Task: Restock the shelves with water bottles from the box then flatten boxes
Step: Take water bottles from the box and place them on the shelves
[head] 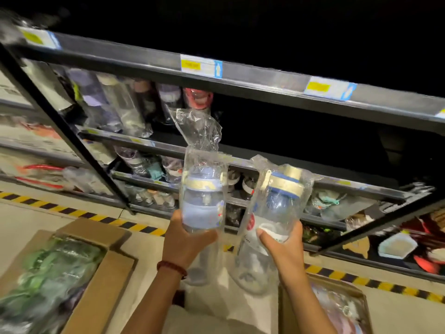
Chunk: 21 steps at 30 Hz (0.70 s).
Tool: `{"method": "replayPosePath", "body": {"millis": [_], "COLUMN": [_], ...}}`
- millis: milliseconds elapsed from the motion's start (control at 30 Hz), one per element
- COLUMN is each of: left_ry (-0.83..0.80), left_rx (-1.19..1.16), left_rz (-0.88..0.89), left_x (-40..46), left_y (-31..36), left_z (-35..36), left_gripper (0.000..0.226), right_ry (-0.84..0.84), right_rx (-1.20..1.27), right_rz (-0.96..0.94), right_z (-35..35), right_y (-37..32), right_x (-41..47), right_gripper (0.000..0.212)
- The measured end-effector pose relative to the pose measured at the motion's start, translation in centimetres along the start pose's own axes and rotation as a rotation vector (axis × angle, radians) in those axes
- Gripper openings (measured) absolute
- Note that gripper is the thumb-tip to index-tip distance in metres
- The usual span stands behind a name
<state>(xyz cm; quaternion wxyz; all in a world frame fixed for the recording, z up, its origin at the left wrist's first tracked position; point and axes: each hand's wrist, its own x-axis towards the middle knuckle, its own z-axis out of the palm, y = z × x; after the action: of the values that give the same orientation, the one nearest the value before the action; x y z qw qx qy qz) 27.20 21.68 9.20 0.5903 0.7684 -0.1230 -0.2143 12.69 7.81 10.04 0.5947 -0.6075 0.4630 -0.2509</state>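
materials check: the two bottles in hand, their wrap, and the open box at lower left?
Two clear bottles with blue-and-cream lids, one in the left hand at, one in the right hand at: likely hard transparent plastic, glossy; see-through walls. Wrap: thin clear plastic film, crinkled, with glare. Brown open box: looks like matte corrugated cardboard, with folded flaps.

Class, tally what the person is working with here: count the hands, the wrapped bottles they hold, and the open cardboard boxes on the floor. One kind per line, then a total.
Hands: 2, left hand and right hand
Wrapped bottles held: 2, left bottle and right bottle
Open cardboard boxes: 2, left box and right box
Total: 6
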Motion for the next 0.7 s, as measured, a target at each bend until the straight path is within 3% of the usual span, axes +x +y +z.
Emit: {"method": "replayPosePath", "body": {"millis": [200,333,700], "left_ry": [-0.025,-0.055,-0.138], "left_rx": [-0.026,-0.026,-0.065], "left_rz": [0.027,0.075,0.184], "left_x": [9.0,13.7,21.2], "left_y": [-0.3,-0.6,-3.0], "left_z": [-7.6,-10.6,-12.3], "left_gripper": [0.09,0.087,0.091], "right_ry": [0.046,0.085,0.042], "right_rx": [0.022,0.005,-0.032], "right_rz": [0.022,0.011,0.035], "right_z": [11.2,16.7,21.8], "right_y": [-2.1,-3.0,-2.3], "right_x": [2.7,4.8,11.3], "right_gripper": [0.07,0.073,0.085]}}
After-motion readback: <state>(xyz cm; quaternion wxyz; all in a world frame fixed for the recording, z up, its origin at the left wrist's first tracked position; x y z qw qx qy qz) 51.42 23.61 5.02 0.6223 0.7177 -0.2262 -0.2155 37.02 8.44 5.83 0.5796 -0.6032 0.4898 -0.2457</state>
